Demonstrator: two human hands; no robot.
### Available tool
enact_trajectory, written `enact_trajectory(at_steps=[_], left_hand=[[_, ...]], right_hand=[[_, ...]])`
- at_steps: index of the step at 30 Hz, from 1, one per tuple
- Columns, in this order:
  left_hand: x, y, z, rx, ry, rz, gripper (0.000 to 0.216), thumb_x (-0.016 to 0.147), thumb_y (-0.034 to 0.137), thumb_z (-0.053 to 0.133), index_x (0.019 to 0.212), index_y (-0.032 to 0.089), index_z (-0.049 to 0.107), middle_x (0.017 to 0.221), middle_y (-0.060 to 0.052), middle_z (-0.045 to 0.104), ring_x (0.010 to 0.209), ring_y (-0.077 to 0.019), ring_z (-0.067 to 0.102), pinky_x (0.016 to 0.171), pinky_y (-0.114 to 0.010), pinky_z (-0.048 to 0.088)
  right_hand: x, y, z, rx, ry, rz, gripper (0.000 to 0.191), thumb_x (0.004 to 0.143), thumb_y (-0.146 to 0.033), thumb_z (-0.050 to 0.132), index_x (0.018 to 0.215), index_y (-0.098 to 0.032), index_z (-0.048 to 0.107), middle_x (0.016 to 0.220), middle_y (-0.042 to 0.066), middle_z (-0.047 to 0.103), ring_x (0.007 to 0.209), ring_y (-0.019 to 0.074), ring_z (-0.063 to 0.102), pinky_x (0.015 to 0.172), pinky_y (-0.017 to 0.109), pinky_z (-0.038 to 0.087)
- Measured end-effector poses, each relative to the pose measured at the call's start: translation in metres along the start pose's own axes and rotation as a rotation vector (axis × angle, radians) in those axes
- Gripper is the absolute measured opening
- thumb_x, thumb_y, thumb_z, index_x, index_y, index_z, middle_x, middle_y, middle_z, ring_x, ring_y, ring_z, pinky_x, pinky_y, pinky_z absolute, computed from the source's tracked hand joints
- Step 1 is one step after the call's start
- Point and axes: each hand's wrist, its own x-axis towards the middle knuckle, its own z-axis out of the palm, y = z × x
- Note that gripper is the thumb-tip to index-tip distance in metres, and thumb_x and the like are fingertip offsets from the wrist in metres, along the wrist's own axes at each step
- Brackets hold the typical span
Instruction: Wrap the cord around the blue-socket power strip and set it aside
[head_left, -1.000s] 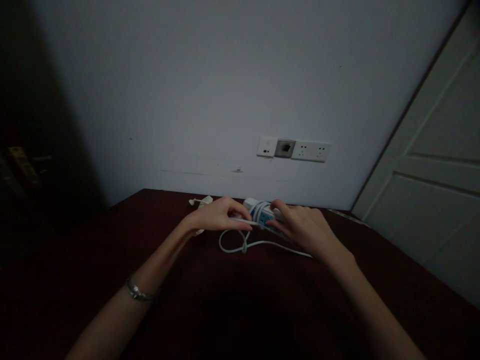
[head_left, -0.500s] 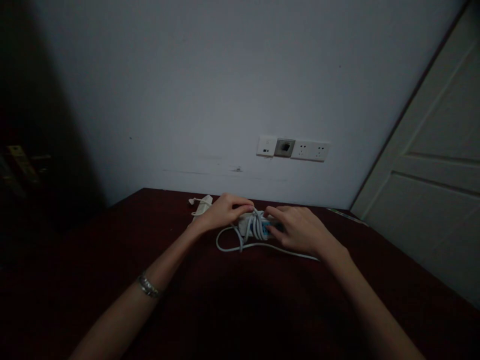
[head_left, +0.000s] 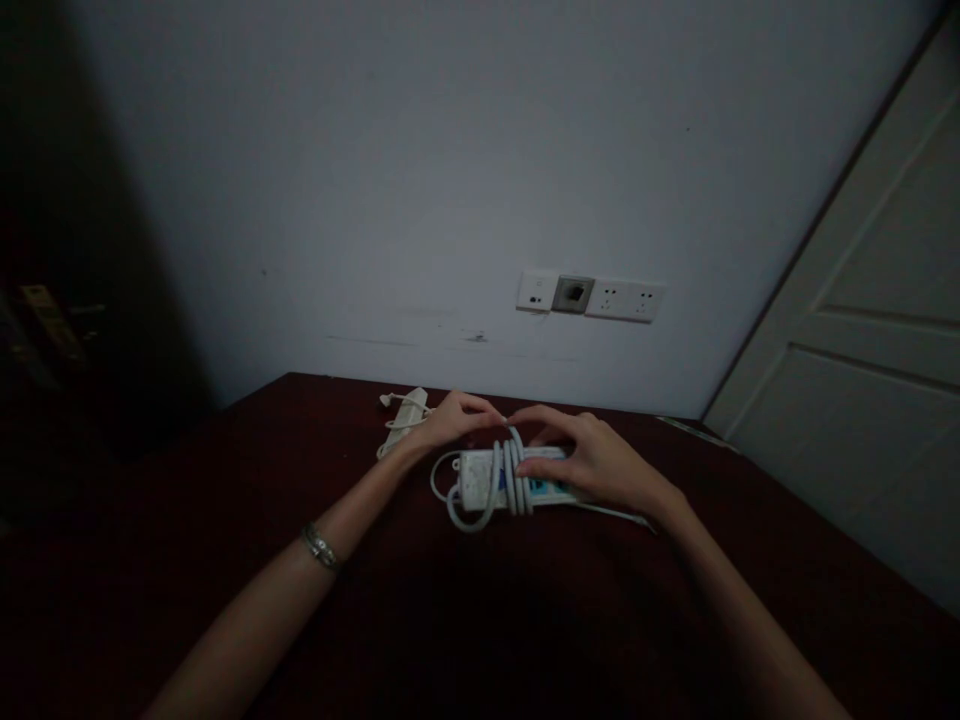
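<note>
A white power strip with blue around its sockets lies in front of me, its pale cord wound several times round the middle. My left hand pinches the cord at the top of the coils, fingertips together. From the right, my right hand grips the strip and its coils, thumb on the front face and index finger reaching over the top to the left fingertips. One loop hangs off the strip's left end, and a loose length trails out under the right hand. The strip's right end is partly hidden by that hand.
Behind my left hand lies a second white power strip with its cord and plug. The dark red table meets a wall carrying a row of sockets. A white panelled door stands at the right, a flat strip-like thing near it.
The power strip has tipped, so more of its socket face shows, and it sits slightly nearer. The right index finger has moved left to meet my left fingertips at the cord.
</note>
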Motion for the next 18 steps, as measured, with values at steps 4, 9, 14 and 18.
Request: enact_trajectory(at_steps=[4,9,14,18], left_hand=[[0.008,-0.026,0.012,-0.315,0.079,-0.077,0.031,0.066,0.041,0.065,0.069,0.01,0.061,0.053,0.002,0.053,0.046,-0.0072,0.044,0.047,-0.02,0.035],[0.015,-0.025,0.017,-0.3,0.18,-0.042,0.022,0.06,0.026,0.061,0.078,0.015,0.054,0.067,0.001,0.057,0.066,-0.0135,0.055,0.063,-0.025,0.044],[0.0,-0.019,0.019,0.076,0.731,0.206,0.008,0.069,0.024,0.047,0.071,0.019,0.04,0.062,0.003,0.043,0.059,-0.0111,0.043,0.056,-0.022,0.036],[-0.026,-0.031,0.045,0.633,0.538,0.704,0.014,0.07,0.023,0.044,0.059,0.021,0.036,0.054,0.002,0.039,0.051,-0.0122,0.038,0.052,-0.026,0.032]], right_hand=[[0.004,0.004,0.0,0.273,0.045,0.044,0.05,0.078,-0.047,0.061,0.122,-0.025,0.058,0.095,0.005,0.07,0.086,0.0197,0.062,0.073,0.031,0.047],[0.009,0.014,-0.001,0.41,0.132,0.137,0.055,0.078,-0.047,0.059,0.125,-0.018,0.056,0.086,0.007,0.07,0.072,0.0177,0.062,0.063,0.029,0.047],[0.011,0.028,-0.002,0.529,0.178,0.152,0.053,0.079,-0.044,0.058,0.124,-0.017,0.056,0.094,0.01,0.07,0.082,0.0196,0.064,0.068,0.03,0.049],[0.013,0.036,-0.001,0.575,0.259,0.21,0.053,0.078,-0.045,0.059,0.123,-0.016,0.058,0.094,0.01,0.07,0.075,0.0168,0.064,0.066,0.028,0.049]])
